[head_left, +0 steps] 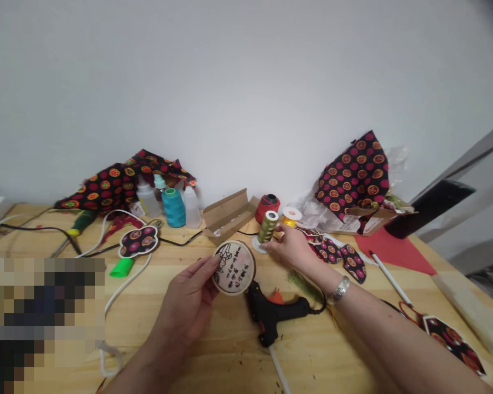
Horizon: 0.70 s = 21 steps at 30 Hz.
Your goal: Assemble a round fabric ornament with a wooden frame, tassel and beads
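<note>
My left hand [193, 287] pinches a round wooden slice [234, 268] by its left edge; its pale face carries a black line drawing and handwritten characters. My right hand [293, 249], with a silver bracelet at the wrist, has its thumb and fingers around the lower part of an olive-green spool of thread [267, 229], which tilts slightly. Close by that hand stand a yellow spool [291, 216] and a red cone of thread [268, 207]. Beneath the wooden slice, a black hot glue gun [277, 313] lies on the table with a glue stick poking out.
An open cardboard box [230, 216], a teal thread cone [174, 209] and plastic bottles [192, 209] line the wall. Patterned fabric [355, 175] rises at right. Cables [115, 298] cross the left side. Fabric-covered shapes [138, 242], a white pen [390, 278] and red paper [398, 253] lie about.
</note>
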Motion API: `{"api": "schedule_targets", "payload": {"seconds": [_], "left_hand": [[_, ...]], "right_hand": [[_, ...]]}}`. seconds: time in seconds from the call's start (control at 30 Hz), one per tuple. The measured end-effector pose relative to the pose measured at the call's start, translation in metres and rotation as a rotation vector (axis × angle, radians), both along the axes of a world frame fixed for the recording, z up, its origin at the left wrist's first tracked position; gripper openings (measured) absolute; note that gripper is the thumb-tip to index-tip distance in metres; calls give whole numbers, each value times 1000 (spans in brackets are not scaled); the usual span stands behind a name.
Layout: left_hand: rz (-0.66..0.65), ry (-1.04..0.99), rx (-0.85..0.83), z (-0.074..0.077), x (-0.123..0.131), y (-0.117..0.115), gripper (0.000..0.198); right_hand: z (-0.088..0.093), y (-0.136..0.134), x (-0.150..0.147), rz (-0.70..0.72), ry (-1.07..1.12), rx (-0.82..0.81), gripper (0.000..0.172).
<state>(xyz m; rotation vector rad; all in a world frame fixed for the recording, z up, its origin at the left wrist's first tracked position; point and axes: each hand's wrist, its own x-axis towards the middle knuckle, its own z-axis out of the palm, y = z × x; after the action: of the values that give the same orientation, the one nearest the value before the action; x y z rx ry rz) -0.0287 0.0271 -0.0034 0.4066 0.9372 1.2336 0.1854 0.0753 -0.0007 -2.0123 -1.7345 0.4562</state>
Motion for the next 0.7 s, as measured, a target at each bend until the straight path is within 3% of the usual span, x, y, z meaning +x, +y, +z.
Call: {"api": "schedule_targets", "payload": {"seconds": [0.2, 0.5, 0.7], "left_hand": [[11, -3, -3, 3, 0, -2, 18], [4, -8, 7, 3, 0, -2, 9], [-23, 8, 16, 2, -1, -2, 10]], "right_hand": [[-12, 21, -11, 30, -29, 23, 20], [-10, 46, -18, 27, -70, 40, 22], [9, 29, -5, 95, -30, 32, 27]]}}
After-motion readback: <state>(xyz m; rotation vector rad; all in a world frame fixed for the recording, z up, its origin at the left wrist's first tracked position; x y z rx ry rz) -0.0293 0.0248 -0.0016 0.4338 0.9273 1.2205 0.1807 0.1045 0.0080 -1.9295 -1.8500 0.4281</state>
